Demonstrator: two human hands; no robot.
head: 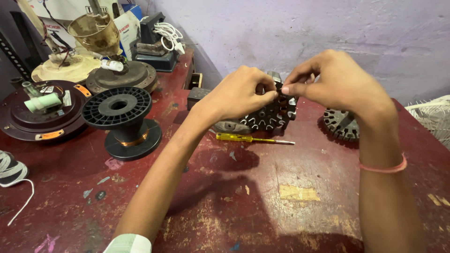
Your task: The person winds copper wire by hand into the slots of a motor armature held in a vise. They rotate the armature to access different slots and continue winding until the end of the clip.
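Note:
A dark slotted metal stator core [271, 115] is held up on edge above the red table [262, 197]. My left hand [239, 91] grips its upper left rim, fingers curled. My right hand [335, 82] pinches at the top of the same core, thumb and forefinger together; what lies between the fingertips is too small to tell. A pink band sits on my right wrist. A yellow-handled screwdriver [248, 138] lies on the table just below the core.
A second stator core [341, 124] lies flat at right. A black spool of copper wire [124, 119] stands at left, beside round fan motor housings [40, 110]. White cord [14, 175] lies at the left edge. A purple wall [304, 28] stands behind.

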